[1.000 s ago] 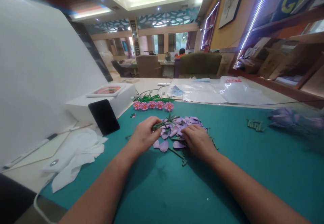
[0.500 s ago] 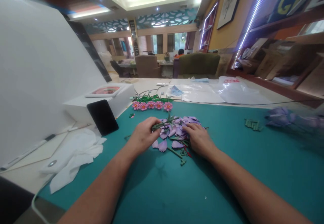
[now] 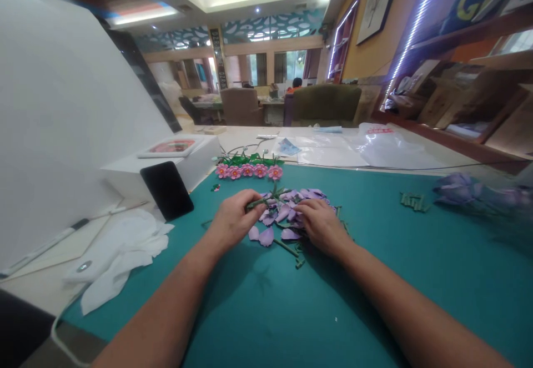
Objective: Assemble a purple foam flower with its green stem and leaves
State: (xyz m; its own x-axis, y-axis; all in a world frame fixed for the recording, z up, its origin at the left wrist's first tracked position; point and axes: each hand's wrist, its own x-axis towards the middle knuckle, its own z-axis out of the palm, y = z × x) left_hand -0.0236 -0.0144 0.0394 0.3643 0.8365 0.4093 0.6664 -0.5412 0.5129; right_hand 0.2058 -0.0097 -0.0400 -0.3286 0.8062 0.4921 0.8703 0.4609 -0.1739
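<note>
My left hand (image 3: pixel 239 215) is closed on a green stem piece (image 3: pixel 275 192) with pointed leaf-like ends, held over the left part of a pile of purple petals (image 3: pixel 283 212). At the pile's right side my right hand (image 3: pixel 322 223) has its fingertips pinched together; whatever is between them is too small to make out. Two loose petals (image 3: pixel 266 237) lie in front of the pile. Nearer to me are a green stick (image 3: pixel 286 247) and small green parts (image 3: pixel 300 263). More green sticks show beside my right hand.
Pink flowers (image 3: pixel 247 171) lie in a row behind the pile. A black tablet (image 3: pixel 167 190) leans against a white box (image 3: pixel 204 154) at left, near crumpled white cloth (image 3: pixel 120 251). Green sticks (image 3: pixel 413 201) and purple flowers (image 3: pixel 460 189) are at right. A person sits far back.
My right hand has shifted slightly left, its fingers drawn together off the petals. The red pieces beside it no longer show. My left hand still holds the green stem piece.
</note>
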